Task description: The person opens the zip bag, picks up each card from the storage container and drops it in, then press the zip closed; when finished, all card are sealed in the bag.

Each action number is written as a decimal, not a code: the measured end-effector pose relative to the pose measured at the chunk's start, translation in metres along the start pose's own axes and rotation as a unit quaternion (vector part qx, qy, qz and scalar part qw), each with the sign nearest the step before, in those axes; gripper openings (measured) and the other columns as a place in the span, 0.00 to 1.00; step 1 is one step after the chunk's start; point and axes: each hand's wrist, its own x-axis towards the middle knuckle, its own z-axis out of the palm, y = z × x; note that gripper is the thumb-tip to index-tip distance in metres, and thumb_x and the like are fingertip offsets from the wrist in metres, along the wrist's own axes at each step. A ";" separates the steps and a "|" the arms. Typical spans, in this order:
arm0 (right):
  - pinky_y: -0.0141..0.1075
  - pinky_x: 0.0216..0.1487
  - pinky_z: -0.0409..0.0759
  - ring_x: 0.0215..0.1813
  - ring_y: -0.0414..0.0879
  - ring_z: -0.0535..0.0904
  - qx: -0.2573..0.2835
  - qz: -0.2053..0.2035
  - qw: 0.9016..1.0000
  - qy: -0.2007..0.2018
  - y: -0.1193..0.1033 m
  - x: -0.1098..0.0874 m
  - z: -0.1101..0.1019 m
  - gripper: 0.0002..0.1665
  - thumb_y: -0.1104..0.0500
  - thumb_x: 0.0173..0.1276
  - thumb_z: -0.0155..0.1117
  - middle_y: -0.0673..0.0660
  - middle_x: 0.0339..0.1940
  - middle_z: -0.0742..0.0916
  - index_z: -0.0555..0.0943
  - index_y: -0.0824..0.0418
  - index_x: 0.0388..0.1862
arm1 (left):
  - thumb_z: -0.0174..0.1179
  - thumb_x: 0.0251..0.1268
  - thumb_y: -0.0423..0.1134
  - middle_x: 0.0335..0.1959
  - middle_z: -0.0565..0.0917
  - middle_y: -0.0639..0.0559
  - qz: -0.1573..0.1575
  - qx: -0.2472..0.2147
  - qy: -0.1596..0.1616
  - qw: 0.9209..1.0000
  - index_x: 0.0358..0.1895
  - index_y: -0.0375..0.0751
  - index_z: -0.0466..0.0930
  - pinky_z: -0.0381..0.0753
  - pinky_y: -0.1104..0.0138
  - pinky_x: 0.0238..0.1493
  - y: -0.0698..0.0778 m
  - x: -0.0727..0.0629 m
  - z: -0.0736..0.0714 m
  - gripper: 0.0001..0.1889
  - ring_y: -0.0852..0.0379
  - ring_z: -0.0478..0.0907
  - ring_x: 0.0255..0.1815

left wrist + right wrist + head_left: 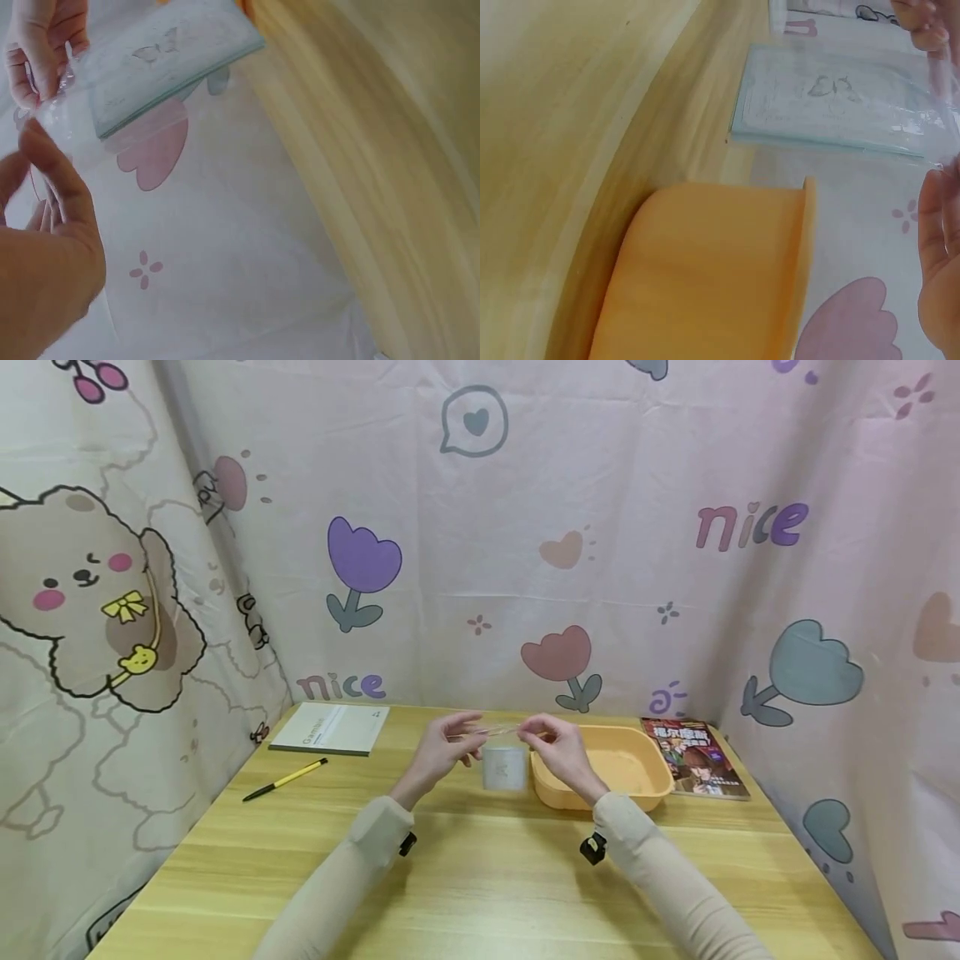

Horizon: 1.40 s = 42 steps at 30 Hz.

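Observation:
Both hands pinch the top of a clear plastic bag (498, 730), one at each side of its mouth. My left hand (447, 743) has thumb and fingertips at the left corner. At the right corner are the fingertips of my right hand (558, 748). A thin red line runs along the bag's mouth in the left wrist view. Inside the bag hangs a pale, flat stack of square sheets (825, 97) with a grey butterfly print and greenish edges. The bag hangs above the table, left of an orange plastic basin (626, 764).
A comic-style magazine (701, 760) lies behind and right of the basin. On the left are a light notebook (330, 728) and a yellow and black pen (285, 779). The wooden table (480, 877) ends at a patterned curtain (465, 568).

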 end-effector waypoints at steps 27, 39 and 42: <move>0.28 0.31 0.84 0.29 0.34 0.82 0.083 0.057 0.995 0.004 0.004 -0.008 0.005 0.12 0.69 0.63 0.68 0.70 0.36 0.88 0.82 0.69 0.46 | 0.67 0.64 0.41 0.32 0.86 0.49 0.031 0.126 0.042 0.991 0.39 0.41 0.88 0.74 0.73 0.26 -0.016 -0.006 -0.006 0.08 0.57 0.77 0.32; 0.24 0.31 0.79 0.36 0.47 0.79 0.039 0.066 0.996 -0.036 -0.001 -0.008 0.011 0.10 0.63 0.68 0.66 0.64 0.39 0.88 0.86 0.68 0.43 | 0.66 0.64 0.41 0.29 0.84 0.42 0.061 0.115 0.050 0.990 0.41 0.36 0.88 0.66 0.75 0.20 -0.016 -0.006 -0.001 0.11 0.55 0.71 0.28; 0.25 0.30 0.79 0.36 0.47 0.79 0.032 0.056 0.997 -0.032 0.000 -0.009 0.012 0.09 0.62 0.68 0.65 0.61 0.38 0.89 0.87 0.68 0.41 | 0.68 0.62 0.44 0.27 0.83 0.49 0.070 0.110 0.047 0.990 0.40 0.39 0.88 0.67 0.75 0.20 -0.021 -0.004 0.000 0.11 0.58 0.70 0.26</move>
